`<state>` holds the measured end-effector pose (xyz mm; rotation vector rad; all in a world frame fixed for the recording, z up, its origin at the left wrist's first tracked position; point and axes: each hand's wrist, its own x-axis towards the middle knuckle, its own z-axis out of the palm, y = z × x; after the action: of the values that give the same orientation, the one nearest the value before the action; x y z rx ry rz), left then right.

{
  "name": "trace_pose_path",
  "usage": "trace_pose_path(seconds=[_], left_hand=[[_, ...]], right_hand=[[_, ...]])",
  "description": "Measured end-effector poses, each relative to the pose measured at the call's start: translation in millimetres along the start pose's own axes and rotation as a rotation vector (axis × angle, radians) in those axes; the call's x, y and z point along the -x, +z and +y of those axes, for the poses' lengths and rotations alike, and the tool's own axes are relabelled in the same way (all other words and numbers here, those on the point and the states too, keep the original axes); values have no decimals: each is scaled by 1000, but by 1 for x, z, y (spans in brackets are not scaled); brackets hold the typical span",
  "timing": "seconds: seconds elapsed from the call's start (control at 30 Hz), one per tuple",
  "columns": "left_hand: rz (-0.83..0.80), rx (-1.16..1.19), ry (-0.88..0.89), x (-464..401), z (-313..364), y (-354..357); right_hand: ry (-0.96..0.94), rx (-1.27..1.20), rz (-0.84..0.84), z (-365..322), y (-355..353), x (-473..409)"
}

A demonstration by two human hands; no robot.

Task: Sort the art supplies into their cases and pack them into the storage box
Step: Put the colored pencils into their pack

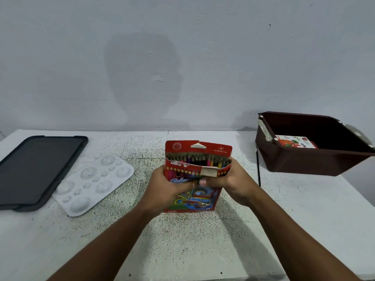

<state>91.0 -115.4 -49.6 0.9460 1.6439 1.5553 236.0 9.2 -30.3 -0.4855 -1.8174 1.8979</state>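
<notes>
A red cardboard box of coloured pencils (197, 199) stands upright at the middle of the table, its top flap open and several pencil tips showing inside. My left hand (170, 185) grips its left side and my right hand (233, 183) grips its right side, thumbs meeting on the front. At the right stands a dark brown storage box (304, 161), open, with a white and orange crayon pack (296, 141) lying inside.
A black lid or tray (36, 169) lies at the far left, with a white paint palette (93, 183) beside it. A thin black brush or pencil (258, 169) lies just left of the storage box. The white speckled table (182, 240) ends at a wall behind.
</notes>
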Motion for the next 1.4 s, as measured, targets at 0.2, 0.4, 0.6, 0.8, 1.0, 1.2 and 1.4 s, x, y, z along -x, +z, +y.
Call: trace_pose_path(seconds=[0.2,0.4,0.6,0.8,1.0,1.2,1.4], left_hand=[[14,-70,36,-5,4,-1],[-52,-75,-20,-4,-1,-3],[-40,6,-54,-5,-5,-3],[-39,-8,-51,-5,-8,-3],[-47,-33,-53,-6,-9,-3],[-40,-12,-49,-5,-5,-3],[-13,12,-58,-9,-4,-4]], right_hand=[[-102,-68,238,9,3,-4],[-106,-55,231,5,3,-5],[-29,9,137,-5,2,-10],[-16,44,140,-9,2,-11],[28,48,165,-10,2,-13],[63,120,78,-16,0,-11],[-13,98,61,-13,-1,-10]])
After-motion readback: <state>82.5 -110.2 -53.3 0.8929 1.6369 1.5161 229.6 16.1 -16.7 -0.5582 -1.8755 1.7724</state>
